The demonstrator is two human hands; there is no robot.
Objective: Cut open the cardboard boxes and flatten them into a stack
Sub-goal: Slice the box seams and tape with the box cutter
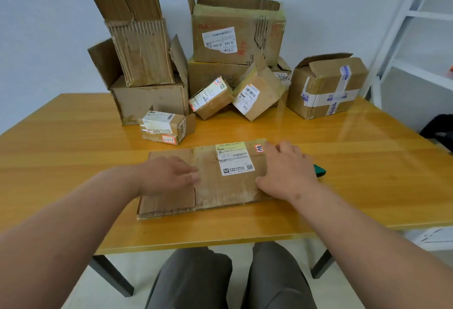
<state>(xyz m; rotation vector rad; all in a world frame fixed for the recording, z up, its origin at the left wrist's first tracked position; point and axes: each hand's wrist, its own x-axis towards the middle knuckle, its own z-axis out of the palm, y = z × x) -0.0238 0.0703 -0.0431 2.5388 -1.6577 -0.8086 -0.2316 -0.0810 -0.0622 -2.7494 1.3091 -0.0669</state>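
Observation:
A flattened cardboard box (pixel 220 186) with a white shipping label lies in front of me on the yellow wooden table (pixel 367 186). My left hand (pixel 169 174) presses flat on its left part, fingers straight. My right hand (pixel 286 169) presses flat on its right end. A green object (pixel 320 170), seemingly the cutter, peeks out just right of my right hand. Several unflattened boxes stand behind: a small labelled box (pixel 163 127), two small tilted boxes (pixel 212 98) (pixel 257 96), and a taped box (pixel 326 85) at the right.
Large open boxes are stacked at the back left (pixel 139 46) and back centre (pixel 237 32) against the wall. A white shelf frame (pixel 416 27) stands at the right. A dark object (pixel 438 130) sits beyond the table's right edge. My knees are below the near edge.

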